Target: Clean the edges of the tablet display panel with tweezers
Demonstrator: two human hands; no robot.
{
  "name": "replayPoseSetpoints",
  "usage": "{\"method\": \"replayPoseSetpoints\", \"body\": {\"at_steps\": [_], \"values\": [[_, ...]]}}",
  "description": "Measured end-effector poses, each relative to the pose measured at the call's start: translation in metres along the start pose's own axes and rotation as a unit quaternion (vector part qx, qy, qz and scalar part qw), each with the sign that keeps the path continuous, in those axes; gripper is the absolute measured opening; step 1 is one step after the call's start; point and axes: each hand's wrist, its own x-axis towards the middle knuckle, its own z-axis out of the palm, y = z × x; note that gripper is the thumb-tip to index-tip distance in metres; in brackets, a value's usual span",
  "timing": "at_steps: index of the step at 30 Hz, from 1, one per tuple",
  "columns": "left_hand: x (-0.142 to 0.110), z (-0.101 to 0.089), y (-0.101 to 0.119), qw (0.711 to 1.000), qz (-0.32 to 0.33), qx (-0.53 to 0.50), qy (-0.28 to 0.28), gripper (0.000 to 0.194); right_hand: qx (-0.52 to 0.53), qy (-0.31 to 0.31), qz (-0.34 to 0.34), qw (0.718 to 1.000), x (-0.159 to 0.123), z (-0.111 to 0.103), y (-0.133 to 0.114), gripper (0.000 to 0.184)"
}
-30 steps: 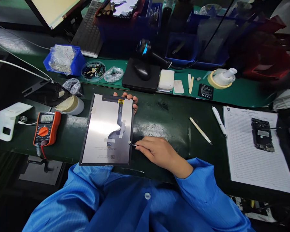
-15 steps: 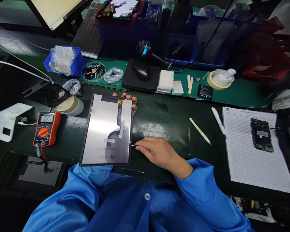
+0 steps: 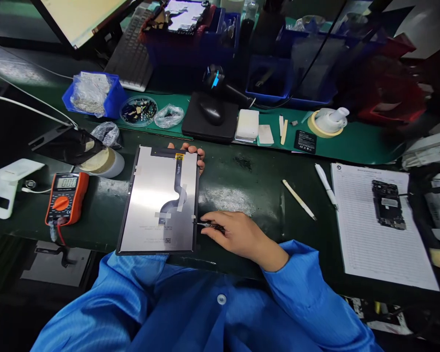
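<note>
A tablet display panel (image 3: pixel 157 200) lies tilted with its silver back up on the dark green bench, a black flex cable taped down its middle. My left hand (image 3: pixel 194 152) grips the panel's far right corner from behind, only the fingertips showing. My right hand (image 3: pixel 234 234) rests on the bench beside the panel's right edge, pinching thin metal tweezers (image 3: pixel 205 224) whose tip touches that edge.
An orange multimeter (image 3: pixel 63 198) and a white stand (image 3: pixel 5 186) sit to the left. A white stylus (image 3: pixel 298 199), a pen (image 3: pixel 325 183) and a paper form (image 3: pixel 377 230) carrying a circuit board (image 3: pixel 385 204) lie to the right. Blue bins, a mouse (image 3: pixel 209 108) and tape roll (image 3: pixel 326 122) stand behind.
The view shifted slightly right and up. My right hand's fingers slid a little closer to the panel edge with the tweezers; the left hand keeps its hold.
</note>
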Motion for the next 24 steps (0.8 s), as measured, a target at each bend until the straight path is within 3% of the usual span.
{"method": "replayPoseSetpoints", "body": {"at_steps": [7, 15, 20, 24], "values": [[-0.015, 0.003, 0.010, 1.000, -0.010, -0.004, -0.013, 0.088, -0.026, -0.012, -0.018, 0.999, 0.000, -0.001, 0.002, 0.020], [-0.034, 0.007, 0.019, 1.000, -0.021, -0.013, -0.017, 0.070, 0.001, -0.005, -0.001, 1.000, -0.001, -0.002, -0.002, 0.014], [-0.026, 0.006, 0.017, 1.000, -0.021, -0.016, 0.008, 0.080, -0.033, -0.010, -0.016, 0.999, 0.000, -0.002, -0.001, 0.020], [-0.017, 0.006, 0.012, 0.999, -0.016, -0.012, 0.030, 0.093, -0.001, -0.008, 0.002, 1.000, -0.001, -0.002, -0.002, 0.018]]}}
